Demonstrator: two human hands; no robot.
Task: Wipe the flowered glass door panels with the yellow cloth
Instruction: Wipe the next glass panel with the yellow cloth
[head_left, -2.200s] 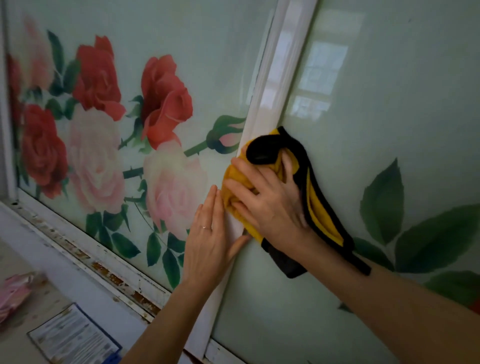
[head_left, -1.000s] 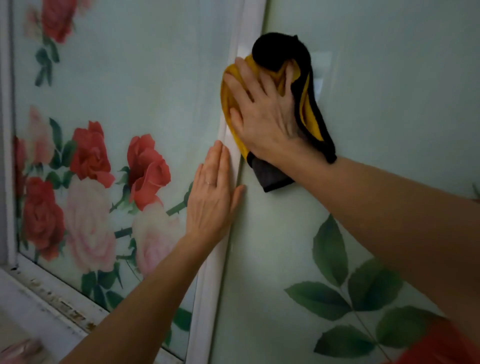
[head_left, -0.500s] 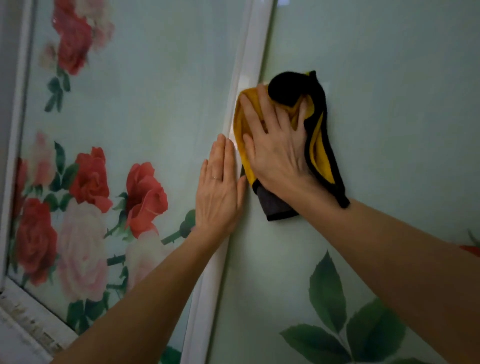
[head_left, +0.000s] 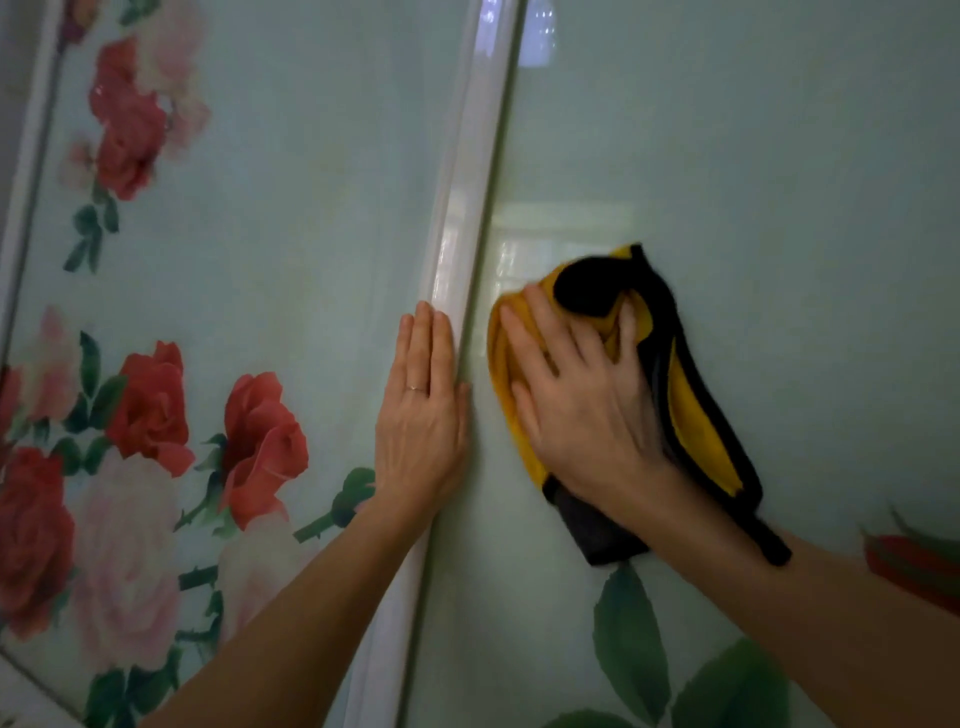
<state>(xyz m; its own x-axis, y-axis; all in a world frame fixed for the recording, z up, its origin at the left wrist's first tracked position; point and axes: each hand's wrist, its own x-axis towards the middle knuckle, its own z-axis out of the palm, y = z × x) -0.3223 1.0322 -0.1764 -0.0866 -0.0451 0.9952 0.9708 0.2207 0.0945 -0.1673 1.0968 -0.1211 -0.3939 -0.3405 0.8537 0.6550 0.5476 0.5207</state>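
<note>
Two pale green glass door panels fill the view, the left panel (head_left: 291, 171) printed with red and pink roses, the right panel (head_left: 753, 156) with green leaves low down. A white frame strip (head_left: 470, 171) runs between them. My right hand (head_left: 582, 410) presses a bunched yellow cloth (head_left: 696, 436) with black edging flat against the right panel, just right of the strip. My left hand (head_left: 421, 415) lies flat, fingers straight and together, on the left panel against the strip.
A white outer frame (head_left: 26, 156) borders the left panel at the far left. A red flower print (head_left: 909, 566) shows at the right edge.
My right hand has slid the cloth to the right, off the white strip and onto the right panel's glass. My left hand has stayed flat against the strip.
</note>
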